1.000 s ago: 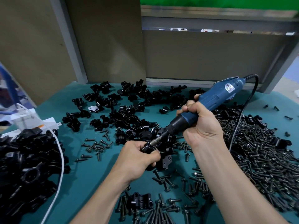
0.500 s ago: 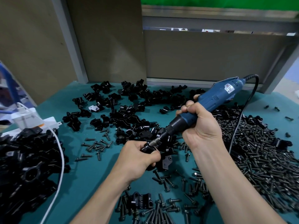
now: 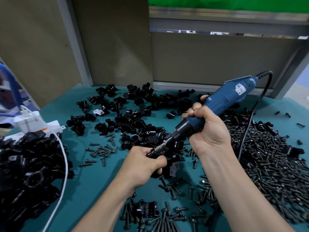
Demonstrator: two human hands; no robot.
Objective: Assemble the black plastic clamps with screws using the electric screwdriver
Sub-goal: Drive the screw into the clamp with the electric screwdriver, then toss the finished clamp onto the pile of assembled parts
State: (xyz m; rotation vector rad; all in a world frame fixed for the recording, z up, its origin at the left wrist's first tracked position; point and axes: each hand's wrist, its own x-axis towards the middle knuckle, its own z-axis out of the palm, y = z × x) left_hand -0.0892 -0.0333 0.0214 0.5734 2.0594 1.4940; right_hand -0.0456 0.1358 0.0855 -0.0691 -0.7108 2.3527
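Two hands shared the work: the left hand [image 3: 143, 162] gripped a black plastic clamp [image 3: 168, 164] just above the teal table [image 3: 93, 178], steadying it, while the right hand [image 3: 206, 129] clenched the electric screwdriver [image 3: 217, 106], its bit angled into the clamp.

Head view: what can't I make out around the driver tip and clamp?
Head view only:
- Screw under the electric screwdriver bit: hidden inside the left hand grip.
- Held clamp: mostly covered by that hand; seating unreadable.
- Left pile of black parts: cut off by left edge.
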